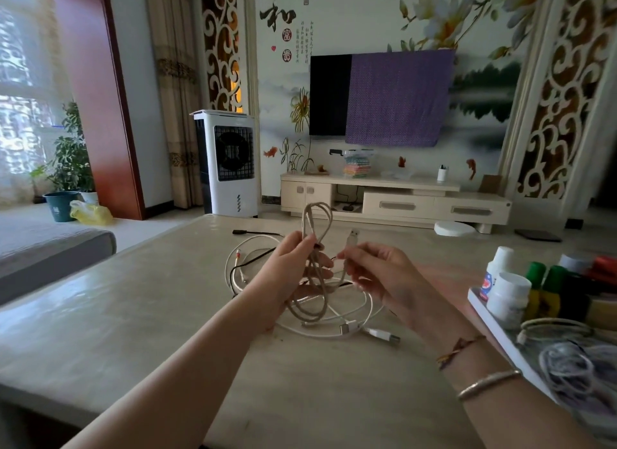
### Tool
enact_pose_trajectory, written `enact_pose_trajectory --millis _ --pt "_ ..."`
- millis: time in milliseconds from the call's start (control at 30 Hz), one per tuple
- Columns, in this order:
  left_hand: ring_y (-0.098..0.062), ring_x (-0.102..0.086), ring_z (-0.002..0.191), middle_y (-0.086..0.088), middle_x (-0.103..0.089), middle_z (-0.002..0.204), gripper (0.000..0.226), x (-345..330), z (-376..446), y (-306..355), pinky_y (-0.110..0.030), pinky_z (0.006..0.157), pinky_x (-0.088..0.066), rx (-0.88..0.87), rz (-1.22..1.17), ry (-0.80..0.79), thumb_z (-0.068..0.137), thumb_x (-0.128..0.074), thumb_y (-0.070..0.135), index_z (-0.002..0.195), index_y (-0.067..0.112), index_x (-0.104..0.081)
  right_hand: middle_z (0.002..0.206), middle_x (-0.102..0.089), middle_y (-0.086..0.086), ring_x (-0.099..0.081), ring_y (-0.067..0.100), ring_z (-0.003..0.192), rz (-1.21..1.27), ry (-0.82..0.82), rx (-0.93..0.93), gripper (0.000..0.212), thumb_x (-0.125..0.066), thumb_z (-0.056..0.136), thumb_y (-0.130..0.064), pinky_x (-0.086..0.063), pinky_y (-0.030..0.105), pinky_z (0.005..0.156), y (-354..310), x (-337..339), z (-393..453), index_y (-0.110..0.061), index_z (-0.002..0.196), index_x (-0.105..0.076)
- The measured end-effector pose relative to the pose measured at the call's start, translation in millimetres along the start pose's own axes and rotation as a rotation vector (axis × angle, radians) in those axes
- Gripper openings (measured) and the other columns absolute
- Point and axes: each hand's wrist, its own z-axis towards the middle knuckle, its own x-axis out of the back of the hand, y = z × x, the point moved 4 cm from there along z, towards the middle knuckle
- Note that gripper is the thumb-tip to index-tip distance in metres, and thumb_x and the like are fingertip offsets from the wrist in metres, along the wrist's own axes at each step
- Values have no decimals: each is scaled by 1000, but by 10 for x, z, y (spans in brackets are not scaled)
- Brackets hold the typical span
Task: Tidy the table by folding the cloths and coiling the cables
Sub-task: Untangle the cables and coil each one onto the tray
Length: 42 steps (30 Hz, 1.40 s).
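looking down from the head camera, i log both hands raised over the middle of the table (140, 301). left hand (287, 275) has its fingers curled round a bundle of beige braided cable (315, 221), gripping it at mid-height; loops of that cable stand up above the fist and more loops hang below it, down toward the tabletop. right hand (377, 275) pinches the same cable just below its usb plug (352, 238), thumb and forefinger closed on the cord, plug pointing upward between the two hands. the remaining fingers of that hand are loosely bent.

beneath the hands, a white cable (347, 318) lies in loose rings on the table surface, its white connector (384, 335) resting near the right forearm. a black cable (257, 233) runs across the table behind the left hand, one end lying toward the far edge. white and black leads overlap; i cannot tell how they are tangled.

at the right edge sits a white tray (494, 325) holding white bottles (507, 291), green-capped bottles (544, 288) and further pale coiled cables (567, 358), blurred. the right wrist carries a bangle (487, 383) and a braided string.
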Motion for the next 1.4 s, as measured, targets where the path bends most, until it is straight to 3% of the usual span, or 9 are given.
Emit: enact_pose_trajectory --millis 100,300,533,700,767,867,1033,1200,1400 --pt "-24 -69 79 -8 -64 85 23 -194 -37 -8 -47 72 -59 2 64 -78 102 -42 27 103 5 -50 75 -69 -1 -61 9 66 -147 29 -11 13 -68 85 -29 -44 20 56 -75 9 -126 -17 90 -66" --pt "-31 -71 73 -12 -71 91 17 -800 -148 -58 -35 60 -57 41 239 -358 99 -50 24 108 10 -49 68 -69 -2 -53 9 60 -441 192 -50 28 -72 84 -30 -38 18 53 -341 536 -569 -15 94 -51" --pt "-17 -66 59 -4 -66 80 19 -1787 -144 -61 -27 54 -55 -118 639 -500 96 -54 34 103 17 -47 78 -72 8 -57 6 59 -185 277 -127 17 -69 85 -8 -39 17 50 -594 1407 -1192 -8 101 -63" --pt "-25 -61 83 -3 -53 109 34 -2666 -277 -166 -41 64 -51 -623 1273 -460 97 -41 10 127 21 -33 88 -74 8 -68 13 72 -192 526 -126 21 -50 94 -1 -49 26 64 -739 2105 -1563 -8 104 -67" --pt "-33 -58 99 -7 -48 121 45 -2982 -332 -263 -46 76 -51 -647 1305 -478 97 -40 11 138 19 -25 88 -75 11 -71 21 79 -207 610 -125 25 -45 94 0 -56 35 74 -788 2327 -1673 -8 99 -69" --pt "-38 -47 120 -11 -39 135 54 -3308 -439 -388 -51 96 -45 -574 1364 -490 97 -45 15 145 18 -20 77 -73 8 -67 19 68 -489 725 -205 28 -40 93 -4 -54 32 63 -841 2598 -1779 -12 94 -66" --pt "-43 -26 135 -11 -19 153 69 -3515 -602 -660 -53 104 -35 -475 1500 -511 98 -45 23 152 22 -2 108 -67 16 -64 30 98 -810 690 -425 27 -41 91 -3 -52 49 92 -687 2880 -1966 -11 106 -61" --pt "-40 -10 141 -10 -19 154 60 -3526 -554 -1053 -52 113 -19 -456 1514 -613 100 -34 38 151 19 -9 141 -49 8 -48 24 125 -998 541 -433 57 -36 86 4 -42 37 100 -560 2838 -2056 -13 140 -44" --pt "-35 -12 138 -1 -25 151 58 -3524 -329 -1197 -51 111 -18 -327 1320 -693 95 -38 39 147 21 -20 154 -31 6 -35 24 136 -1119 415 -549 57 -36 89 -3 -32 37 111 -352 2728 -2075 -23 143 -39"
